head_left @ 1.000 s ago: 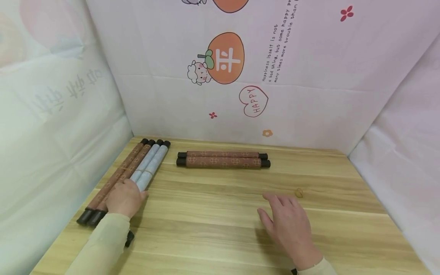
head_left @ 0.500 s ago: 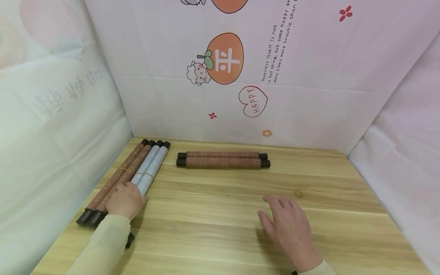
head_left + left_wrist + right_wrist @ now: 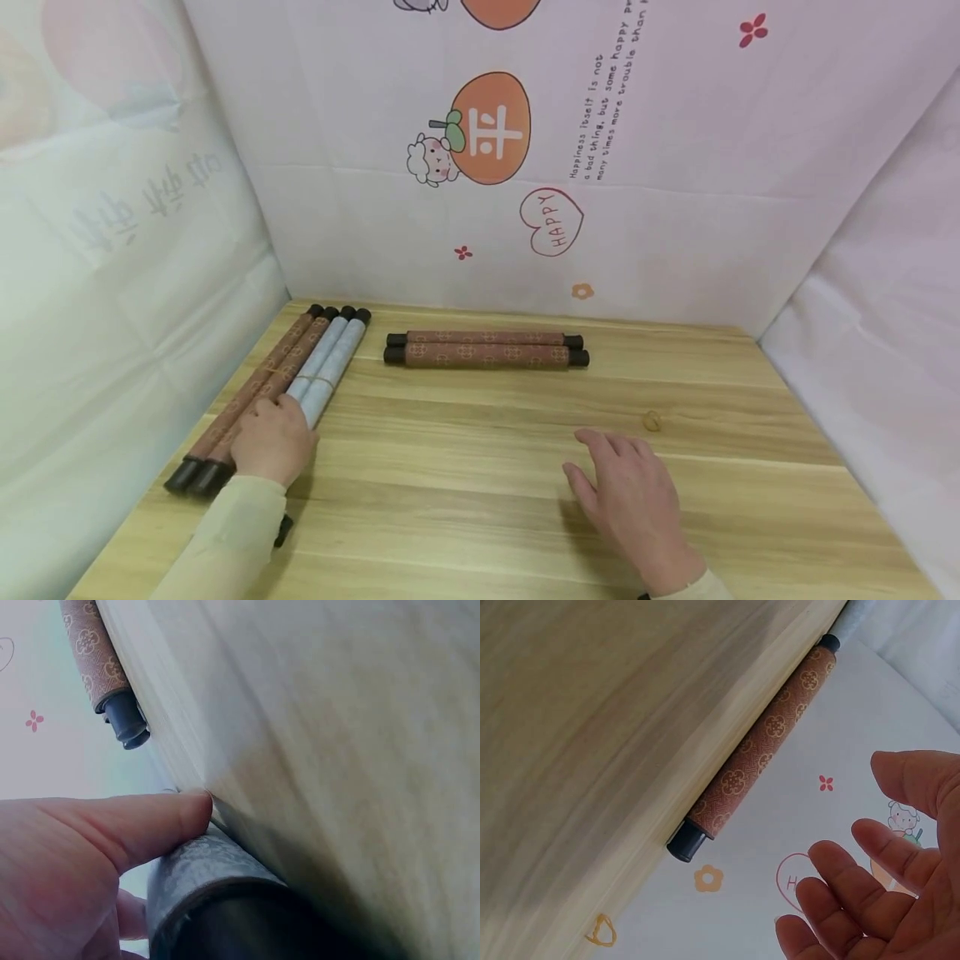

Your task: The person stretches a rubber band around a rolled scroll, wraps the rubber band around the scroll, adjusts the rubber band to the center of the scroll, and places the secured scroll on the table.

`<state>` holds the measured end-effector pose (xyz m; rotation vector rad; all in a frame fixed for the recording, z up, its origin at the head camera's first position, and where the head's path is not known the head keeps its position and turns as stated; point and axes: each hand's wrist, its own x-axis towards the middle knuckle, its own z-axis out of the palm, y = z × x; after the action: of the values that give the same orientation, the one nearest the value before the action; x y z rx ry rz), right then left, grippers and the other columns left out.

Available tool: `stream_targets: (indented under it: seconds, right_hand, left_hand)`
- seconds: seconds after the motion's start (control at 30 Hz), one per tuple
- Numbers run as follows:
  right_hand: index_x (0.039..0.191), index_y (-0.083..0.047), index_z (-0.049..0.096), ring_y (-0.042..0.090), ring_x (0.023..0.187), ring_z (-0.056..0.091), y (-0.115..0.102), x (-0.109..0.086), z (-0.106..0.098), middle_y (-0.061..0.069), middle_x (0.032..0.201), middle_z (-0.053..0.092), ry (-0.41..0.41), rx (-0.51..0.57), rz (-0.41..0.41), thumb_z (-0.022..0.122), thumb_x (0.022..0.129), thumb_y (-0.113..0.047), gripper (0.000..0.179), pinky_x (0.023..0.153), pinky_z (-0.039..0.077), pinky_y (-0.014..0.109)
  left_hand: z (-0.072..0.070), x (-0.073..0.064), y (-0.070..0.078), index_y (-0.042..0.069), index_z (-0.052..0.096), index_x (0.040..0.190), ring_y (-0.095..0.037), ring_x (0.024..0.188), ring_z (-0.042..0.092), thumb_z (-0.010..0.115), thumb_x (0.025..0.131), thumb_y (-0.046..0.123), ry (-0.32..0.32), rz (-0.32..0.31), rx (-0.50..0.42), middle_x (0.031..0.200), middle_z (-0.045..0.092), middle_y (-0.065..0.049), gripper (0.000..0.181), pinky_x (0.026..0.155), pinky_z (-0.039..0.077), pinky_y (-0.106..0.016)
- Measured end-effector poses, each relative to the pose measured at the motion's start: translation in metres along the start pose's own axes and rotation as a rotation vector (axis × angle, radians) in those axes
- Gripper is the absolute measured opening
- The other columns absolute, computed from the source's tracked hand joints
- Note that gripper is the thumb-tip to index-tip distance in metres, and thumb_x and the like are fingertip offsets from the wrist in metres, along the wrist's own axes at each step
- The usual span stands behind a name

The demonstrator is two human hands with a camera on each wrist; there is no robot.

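My left hand grips a pair of pale blue scrolls with black end knobs, lying slantwise at the table's left. A thin band loops around them just beyond my fingers. In the left wrist view, my thumb presses along the side of a blue scroll; my hand hides their near part in the head view. Against their left side lie two brown patterned scrolls. My right hand is over the table at the right with fingers relaxed and apart, holding nothing.
Two more brown scrolls lie side by side across the back of the wooden table. A loose rubber band lies beyond my right hand. White printed cloth walls in the back and both sides.
My left hand has shifted very slightly toward me along the blue scrolls. The right hand stays almost where it was, and the scrolls at the back have not moved.
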<state>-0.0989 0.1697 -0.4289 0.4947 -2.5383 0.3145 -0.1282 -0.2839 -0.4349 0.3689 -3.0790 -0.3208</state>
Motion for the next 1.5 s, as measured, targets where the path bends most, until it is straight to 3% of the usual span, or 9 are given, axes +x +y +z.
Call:
stream_targets:
  seconds: [0.17,0.6,0.77,0.87,1.0,1.13,1.3,1.5]
  right_hand:
    - [0.120,-0.010,0.074,0.040,0.099,0.071,0.000,-0.001,-0.001,0.016,0.108,0.077,-0.030,-0.003,0.009,0.081,0.087,-0.034,0.042,0.084,0.059,0.055]
    - [0.119,-0.010,0.074,0.040,0.099,0.071,0.004,-0.004,-0.001,0.016,0.108,0.078,-0.039,-0.010,0.021,0.081,0.087,-0.034,0.041,0.084,0.059,0.054]
    - [0.119,-0.009,0.074,0.039,0.097,0.072,0.009,-0.003,-0.001,0.016,0.106,0.077,-0.043,-0.015,0.027,0.080,0.088,-0.034,0.041,0.082,0.059,0.054]
    - [0.119,-0.008,0.074,0.039,0.099,0.072,0.012,0.000,-0.002,0.016,0.107,0.077,-0.059,-0.010,0.040,0.080,0.088,-0.033,0.040,0.083,0.059,0.054]
    - [0.120,-0.007,0.074,0.039,0.098,0.072,0.018,0.002,-0.001,0.017,0.109,0.077,-0.079,-0.007,0.069,0.080,0.088,-0.030,0.040,0.081,0.059,0.054]
    - [0.122,-0.007,0.073,0.037,0.087,0.071,0.030,0.005,0.002,0.019,0.107,0.076,-0.104,-0.038,0.104,0.081,0.086,-0.030,0.044,0.070,0.060,0.050]
    - [0.125,-0.004,0.070,0.035,0.081,0.071,0.050,0.011,0.002,0.021,0.107,0.075,-0.165,-0.069,0.164,0.080,0.087,-0.032,0.049,0.061,0.059,0.048]
    - [0.133,-0.002,0.064,0.043,0.091,0.071,0.076,0.019,0.005,0.026,0.115,0.072,-0.258,-0.063,0.246,0.075,0.092,-0.029,0.051,0.068,0.060,0.055]
  left_hand:
    - [0.000,-0.001,0.002,-0.024,0.034,0.144,-0.068,0.101,0.054,0.069,0.095,0.025,-0.004,-0.010,0.013,0.121,0.045,-0.054,0.077,0.059,0.052,-0.069]
    - [-0.001,-0.001,0.002,-0.022,0.033,0.145,-0.067,0.099,0.054,0.071,0.094,0.028,-0.039,-0.024,0.003,0.117,0.046,-0.051,0.081,0.059,0.051,-0.069]
    - [0.000,-0.003,0.004,-0.022,0.040,0.140,-0.064,0.101,0.055,0.073,0.092,0.029,0.002,0.006,0.026,0.115,0.049,-0.048,0.077,0.061,0.051,-0.069]
    - [0.001,-0.007,0.009,-0.019,0.045,0.132,-0.061,0.095,0.056,0.070,0.090,0.025,0.055,0.047,0.036,0.104,0.052,-0.043,0.066,0.060,0.050,-0.065]
    - [0.002,-0.013,0.022,-0.013,0.053,0.122,-0.055,0.082,0.059,0.073,0.087,0.024,0.156,0.140,0.030,0.095,0.056,-0.036,0.055,0.056,0.049,-0.061]
    - [0.005,-0.020,0.040,-0.010,0.058,0.127,-0.051,0.081,0.064,0.084,0.084,0.029,0.242,0.234,0.023,0.105,0.064,-0.036,0.064,0.055,0.054,-0.060]
    - [0.005,-0.032,0.068,-0.008,0.058,0.137,-0.049,0.087,0.067,0.087,0.083,0.033,0.266,0.306,0.015,0.114,0.068,-0.032,0.074,0.067,0.058,-0.059]
    - [0.010,-0.044,0.102,-0.005,0.059,0.139,-0.044,0.093,0.070,0.086,0.084,0.038,0.285,0.403,0.022,0.117,0.071,-0.026,0.075,0.080,0.060,-0.056]
